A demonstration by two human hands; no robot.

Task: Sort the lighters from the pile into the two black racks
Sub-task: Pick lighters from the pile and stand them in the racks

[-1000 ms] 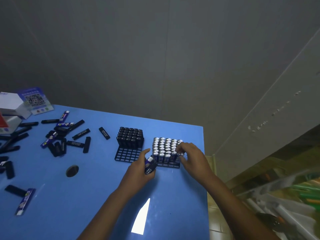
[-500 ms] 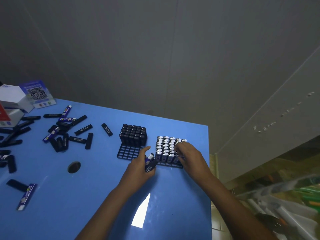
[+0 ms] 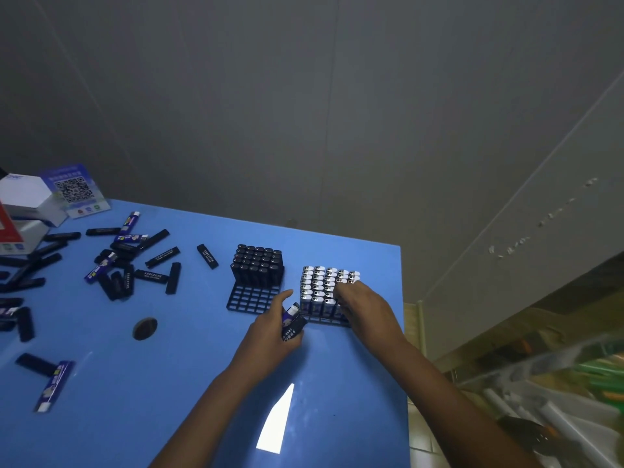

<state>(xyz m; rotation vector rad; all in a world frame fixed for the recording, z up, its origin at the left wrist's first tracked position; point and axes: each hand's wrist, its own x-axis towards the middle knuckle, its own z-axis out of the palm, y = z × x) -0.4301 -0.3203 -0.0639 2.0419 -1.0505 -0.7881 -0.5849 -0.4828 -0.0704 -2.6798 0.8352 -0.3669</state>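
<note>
- So, we saw the left hand [image 3: 270,336] curled round a small bundle of lighters [image 3: 292,321], blue-and-white ones plus a black one, held just in front of the gap between the two racks.
- The right hand [image 3: 363,304] lay over the near right part of the right rack [image 3: 326,319], fingers bent down among the white-capped lighters [image 3: 317,285]; we could not tell whether they pinched one.
- That right rack looked almost full, its lighters standing upright in rows.
- The left rack [image 3: 251,298] held black lighters [image 3: 258,266] upright in its far rows; its near rows showed bare grid.
- The two racks sat side by side, apart, near the far right corner of the blue table [image 3: 169,383].
- The pile [image 3: 131,261] of loose lighters, black and blue mixed, lay flat well to the left of the racks.
- One black lighter [image 3: 207,256] lay alone between pile and left rack.
- A blue lighter [image 3: 54,386] and a black one touched near the left front.
- A dark round hole [image 3: 145,328] showed in the table.
- White boxes [image 3: 25,201] and a QR-code card [image 3: 76,190] stood at the far left.
</note>
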